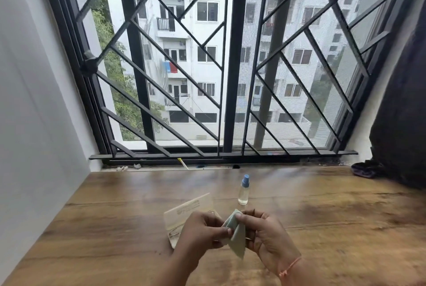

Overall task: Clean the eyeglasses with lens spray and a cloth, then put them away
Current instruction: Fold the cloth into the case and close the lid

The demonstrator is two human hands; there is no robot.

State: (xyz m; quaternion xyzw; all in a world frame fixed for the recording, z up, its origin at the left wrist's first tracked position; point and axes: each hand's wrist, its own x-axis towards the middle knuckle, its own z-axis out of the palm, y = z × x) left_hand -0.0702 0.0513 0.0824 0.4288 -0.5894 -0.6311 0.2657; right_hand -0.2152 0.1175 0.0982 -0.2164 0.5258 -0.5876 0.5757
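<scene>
Bench point(322, 228): a flat wooden top with brown grain, darker patches and a seam line running across its width. One small clear plastic spray bottle with a light blue cap point(244, 190) stands upright on it near the middle. Just left of the bottle and nearer sits a clear plastic case point(189, 208) with its lid raised and printed lines on the lid; its near part is hidden from view. A dark purple fabric bundle point(365, 169) lies at the far right corner, well apart from both.
</scene>
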